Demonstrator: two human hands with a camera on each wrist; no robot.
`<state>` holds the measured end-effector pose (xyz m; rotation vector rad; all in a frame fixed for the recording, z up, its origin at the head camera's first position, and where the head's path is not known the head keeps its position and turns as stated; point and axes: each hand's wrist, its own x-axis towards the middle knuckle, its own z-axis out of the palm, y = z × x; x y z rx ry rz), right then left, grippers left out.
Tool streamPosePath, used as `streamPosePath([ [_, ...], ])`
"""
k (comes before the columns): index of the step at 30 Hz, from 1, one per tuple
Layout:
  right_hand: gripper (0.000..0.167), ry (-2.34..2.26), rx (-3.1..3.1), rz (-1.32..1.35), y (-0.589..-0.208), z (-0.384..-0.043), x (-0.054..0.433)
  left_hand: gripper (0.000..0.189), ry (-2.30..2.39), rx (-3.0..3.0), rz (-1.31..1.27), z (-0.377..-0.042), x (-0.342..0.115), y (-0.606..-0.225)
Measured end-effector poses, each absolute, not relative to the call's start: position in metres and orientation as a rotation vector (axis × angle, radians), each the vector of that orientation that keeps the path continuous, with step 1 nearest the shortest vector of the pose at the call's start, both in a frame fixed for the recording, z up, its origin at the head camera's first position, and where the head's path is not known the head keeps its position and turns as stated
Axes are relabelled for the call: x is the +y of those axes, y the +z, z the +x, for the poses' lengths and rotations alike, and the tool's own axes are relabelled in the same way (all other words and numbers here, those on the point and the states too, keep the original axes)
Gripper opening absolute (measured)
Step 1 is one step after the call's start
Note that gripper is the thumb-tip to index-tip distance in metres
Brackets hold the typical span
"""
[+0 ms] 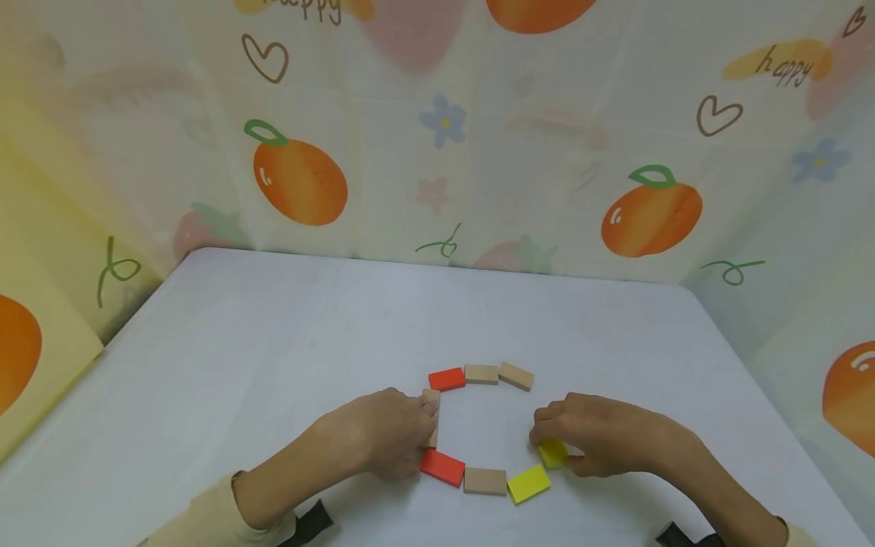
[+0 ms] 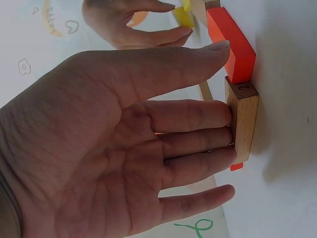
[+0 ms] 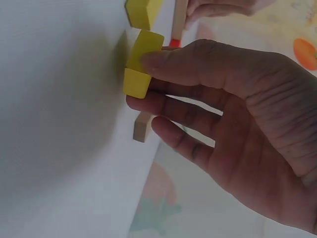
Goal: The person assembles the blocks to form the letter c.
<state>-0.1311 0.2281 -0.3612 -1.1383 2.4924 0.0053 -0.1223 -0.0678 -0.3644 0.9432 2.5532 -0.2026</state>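
Note:
My left hand (image 1: 383,429) touches a plain wooden block (image 1: 433,438) on the left side of a ring of flat blocks; in the left wrist view its fingers are fairly straight against that block (image 2: 246,124). The left thumb lies by a red block (image 2: 240,47). My right hand (image 1: 604,434) pinches a yellow block (image 1: 552,454) between thumb and fingers, at the ring's right side. Beside it lies another yellow block (image 1: 529,485). In the right wrist view the thumb covers part of the held block (image 3: 143,42).
Along the ring's far side lie a red block (image 1: 447,378), a wooden block (image 1: 481,374) and a tilted wooden block (image 1: 516,376). A wooden block (image 1: 484,481) lies in the near row. Everything rests on a white table (image 1: 307,327), with a printed curtain (image 1: 390,175) behind.

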Motion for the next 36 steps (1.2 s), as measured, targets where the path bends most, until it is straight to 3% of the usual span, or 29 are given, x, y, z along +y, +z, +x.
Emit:
streamPosePath([
  [32,0.041,-0.029,2.521,-1.193,-0.366,-0.127,0.230,0.071,-0.197,2.537,0.944,-0.122,-0.068,-0.364],
  [35,0.040,-0.022,2.580,-1.223,-0.360,-0.131,0.233,0.065,-0.157,2.546,0.946,-0.122,-0.069,-0.364],
  [36,0.040,-0.023,2.603,-1.225,-0.357,-0.134,0.233,0.053,-0.152,2.551,0.971,-0.122,-0.070,-0.364],
])
